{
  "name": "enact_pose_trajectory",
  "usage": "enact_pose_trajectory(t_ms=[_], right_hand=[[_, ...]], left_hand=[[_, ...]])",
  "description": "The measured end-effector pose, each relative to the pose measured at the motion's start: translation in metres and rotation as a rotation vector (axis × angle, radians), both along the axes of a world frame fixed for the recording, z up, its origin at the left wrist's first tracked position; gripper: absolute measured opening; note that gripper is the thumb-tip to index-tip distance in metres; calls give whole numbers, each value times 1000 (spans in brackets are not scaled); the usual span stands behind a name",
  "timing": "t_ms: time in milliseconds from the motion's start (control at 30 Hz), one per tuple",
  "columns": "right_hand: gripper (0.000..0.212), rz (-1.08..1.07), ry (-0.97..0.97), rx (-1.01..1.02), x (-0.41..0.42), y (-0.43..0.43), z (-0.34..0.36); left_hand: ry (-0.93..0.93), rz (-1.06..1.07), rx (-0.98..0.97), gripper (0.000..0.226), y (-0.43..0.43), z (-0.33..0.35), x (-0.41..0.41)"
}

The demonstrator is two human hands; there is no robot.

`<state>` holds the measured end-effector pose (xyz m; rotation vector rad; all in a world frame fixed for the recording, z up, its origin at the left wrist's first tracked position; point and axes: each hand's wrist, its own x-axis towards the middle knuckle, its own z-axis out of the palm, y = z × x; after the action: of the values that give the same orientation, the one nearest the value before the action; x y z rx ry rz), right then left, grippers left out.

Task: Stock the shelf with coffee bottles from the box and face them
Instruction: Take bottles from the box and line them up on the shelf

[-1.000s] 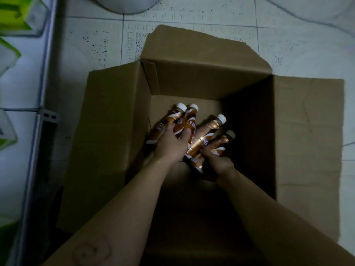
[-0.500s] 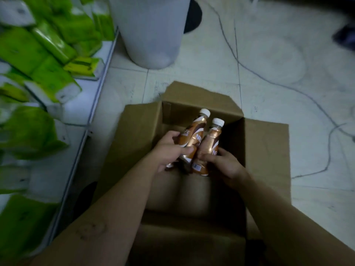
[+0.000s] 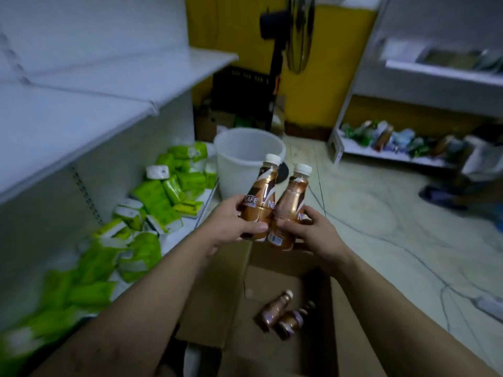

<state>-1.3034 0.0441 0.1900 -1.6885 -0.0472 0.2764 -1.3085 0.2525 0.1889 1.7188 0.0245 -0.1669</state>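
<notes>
clearing the brown cardboard box, my left hand and right hand each grip a white-capped copper bottle, white shelf next.

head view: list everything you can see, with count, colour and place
held coffee bottles: 2, copper-brown with white caps, upright, one in each hand above the box
boxed coffee bottles: 2 visible, copper-brown, lying on the box floor
cardboard box: 1, brown, open, on the floor below the hands
shelf: 1 unit, white, left side
green packs: many, green and white, heaped on the bottom tier of the shelf
bucket: 1, white, on the floor beyond the box
fan: 1, black, standing by the yellow wall
far shelf: 1, white, right, with mixed blurred goods
left hand: grips the left bottle
right hand: grips the right bottle
</notes>
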Motion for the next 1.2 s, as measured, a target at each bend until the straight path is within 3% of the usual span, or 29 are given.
enact_pose_trajectory(t_ms=[100, 267, 467, 800, 1033, 1200], right_hand=[[44, 60, -111, 13, -20, 13, 48], [46, 181, -284, 73, -42, 37, 117], [43, 293, -367, 169, -49, 92, 173], [41, 581, -422, 266, -80, 242, 206], [38, 836, -428, 235, -136, 353, 213], [41, 973, -392, 209, -179, 410, 203]], left_hand=[[-119, 58, 68, 61, 13, 48, -28], [-319, 175, 257, 79, 37, 132, -66], [-419, 337, 361, 76, 78, 195, -112], [-376, 708, 537, 73, 186, 229, -207], [-292, 915, 777, 115, 253, 240, -295], [-181, 1041, 877, 100, 287, 231, -348]])
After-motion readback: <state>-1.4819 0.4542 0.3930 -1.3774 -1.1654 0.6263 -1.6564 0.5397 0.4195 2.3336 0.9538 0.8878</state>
